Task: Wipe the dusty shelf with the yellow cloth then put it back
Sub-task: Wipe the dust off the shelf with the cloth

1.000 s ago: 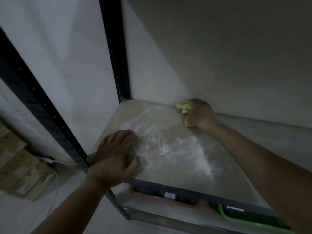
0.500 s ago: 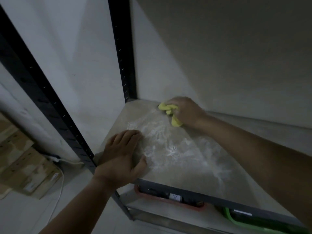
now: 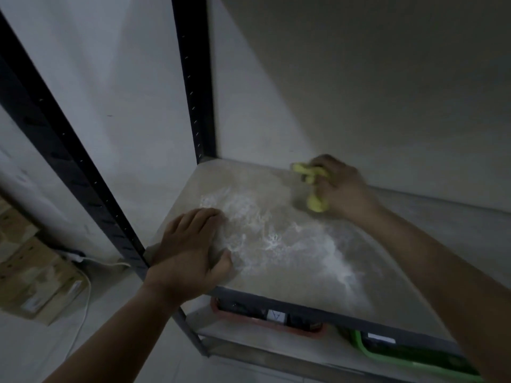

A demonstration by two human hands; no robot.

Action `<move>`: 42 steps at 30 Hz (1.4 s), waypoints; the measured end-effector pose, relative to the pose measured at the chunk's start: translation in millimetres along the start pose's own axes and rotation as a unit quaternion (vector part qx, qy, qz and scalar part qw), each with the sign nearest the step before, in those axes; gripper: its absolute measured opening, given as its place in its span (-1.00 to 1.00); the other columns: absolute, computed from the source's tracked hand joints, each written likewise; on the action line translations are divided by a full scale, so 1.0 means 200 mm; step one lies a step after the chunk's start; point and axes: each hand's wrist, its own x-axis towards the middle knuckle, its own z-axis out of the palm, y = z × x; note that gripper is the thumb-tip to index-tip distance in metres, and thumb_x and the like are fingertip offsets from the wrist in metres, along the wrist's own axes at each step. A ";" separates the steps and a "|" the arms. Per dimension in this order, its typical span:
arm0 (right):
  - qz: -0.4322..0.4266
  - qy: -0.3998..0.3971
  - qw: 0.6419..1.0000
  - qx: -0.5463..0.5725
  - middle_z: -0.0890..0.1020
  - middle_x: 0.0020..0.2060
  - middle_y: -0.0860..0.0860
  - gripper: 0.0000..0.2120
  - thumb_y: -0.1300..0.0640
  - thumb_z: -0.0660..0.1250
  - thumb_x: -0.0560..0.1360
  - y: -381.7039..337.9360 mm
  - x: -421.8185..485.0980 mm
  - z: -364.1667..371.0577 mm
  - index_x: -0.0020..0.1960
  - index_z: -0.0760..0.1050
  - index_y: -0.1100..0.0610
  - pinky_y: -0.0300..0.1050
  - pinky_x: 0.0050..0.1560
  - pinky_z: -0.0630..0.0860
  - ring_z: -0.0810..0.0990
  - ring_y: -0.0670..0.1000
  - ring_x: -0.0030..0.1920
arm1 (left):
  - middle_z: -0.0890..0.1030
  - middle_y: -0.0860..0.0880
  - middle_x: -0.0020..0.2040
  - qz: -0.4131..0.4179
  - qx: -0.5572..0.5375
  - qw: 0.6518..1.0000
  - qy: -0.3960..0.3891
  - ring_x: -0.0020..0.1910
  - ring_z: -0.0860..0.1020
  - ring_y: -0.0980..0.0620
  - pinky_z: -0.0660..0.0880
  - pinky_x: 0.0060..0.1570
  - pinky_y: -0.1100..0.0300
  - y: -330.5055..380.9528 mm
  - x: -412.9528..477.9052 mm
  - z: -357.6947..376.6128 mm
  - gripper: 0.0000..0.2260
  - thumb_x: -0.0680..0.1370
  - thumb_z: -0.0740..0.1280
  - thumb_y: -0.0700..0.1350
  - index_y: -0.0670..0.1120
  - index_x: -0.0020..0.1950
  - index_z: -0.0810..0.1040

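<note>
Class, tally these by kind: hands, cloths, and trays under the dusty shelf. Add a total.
Hands: 2 (left hand, right hand)
Cloths: 1 (yellow cloth)
Trays: 2 (red tray, green tray)
Total: 5

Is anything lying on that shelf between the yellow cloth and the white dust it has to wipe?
Nothing visible. The right hand grips the yellow cloth right beside the dust; only the left hand rests on the shelf, at the patch's near-left edge.
</note>
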 end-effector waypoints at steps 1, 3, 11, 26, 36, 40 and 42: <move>0.040 0.025 0.999 -0.027 0.66 -0.04 -0.07 -0.71 0.24 0.41 0.40 0.10 -0.07 -0.11 0.04 0.55 -0.05 -0.26 -0.10 0.49 0.62 -0.05 -0.06 | 0.55 -0.05 0.33 0.001 -0.001 1.000 0.001 0.33 0.48 -0.09 0.33 0.33 0.01 0.00 0.00 0.00 -0.43 0.49 0.20 0.20 -0.10 0.37 0.52; 0.132 0.065 0.983 -0.107 0.64 0.05 0.07 -0.76 0.23 0.36 0.46 0.33 -0.22 -0.28 0.12 0.57 0.07 -0.19 0.03 0.48 0.60 0.10 0.05 | 0.55 -0.06 0.34 0.001 -0.001 1.000 0.001 0.33 0.49 -0.11 0.34 0.33 0.00 0.00 -0.01 0.00 -0.43 0.49 0.19 0.19 -0.11 0.37 0.52; 0.294 0.018 0.954 -0.050 0.35 0.47 -0.02 -0.53 0.07 0.37 0.52 0.69 -0.62 -0.47 0.42 0.41 -0.01 -0.06 0.43 0.23 0.35 0.03 0.44 | 0.54 -0.10 0.37 -0.005 0.003 1.000 -0.008 0.37 0.48 -0.17 0.37 0.37 -0.09 0.02 -0.01 -0.01 -0.37 0.50 0.14 0.22 -0.15 0.40 0.51; 0.188 0.033 0.973 -0.133 0.52 0.30 0.11 -0.58 0.11 0.29 0.51 0.35 -0.36 -0.01 0.36 0.45 0.09 -0.01 0.28 0.45 0.52 0.17 0.26 | 0.54 -0.09 0.38 -0.002 0.011 1.000 -0.009 0.37 0.48 -0.19 0.38 0.34 -0.13 0.03 0.00 -0.01 -0.35 0.52 0.13 0.27 -0.13 0.42 0.50; 0.040 -0.003 0.996 0.081 0.67 0.12 0.09 -0.67 0.18 0.30 0.41 -0.16 -0.08 0.35 0.16 0.62 0.11 -0.13 0.17 0.50 0.62 0.10 0.13 | 0.51 -0.07 0.42 0.004 0.021 0.999 -0.027 0.39 0.46 -0.17 0.36 0.34 -0.12 0.02 0.00 0.00 -0.24 0.56 -0.01 0.43 -0.09 0.47 0.47; 0.108 0.078 0.985 0.107 0.68 0.07 0.09 -0.58 0.14 0.23 0.36 0.10 -0.10 -0.02 0.19 0.58 0.13 -0.07 0.08 0.57 0.66 0.09 0.05 | 0.50 -0.10 0.43 -0.004 0.021 0.999 -0.031 0.40 0.45 -0.19 0.35 0.35 -0.14 0.03 0.00 -0.01 -0.25 0.54 0.02 0.39 -0.12 0.48 0.46; 0.159 0.107 0.979 0.069 0.68 0.08 0.06 -0.65 0.17 0.32 0.42 0.32 -0.20 -0.23 0.19 0.57 -0.01 -0.11 0.04 0.60 0.66 0.04 0.06 | 0.50 -0.11 0.43 -0.005 0.016 0.999 -0.028 0.40 0.45 -0.20 0.35 0.35 -0.14 0.03 0.00 -0.01 -0.27 0.54 0.06 0.36 -0.13 0.47 0.46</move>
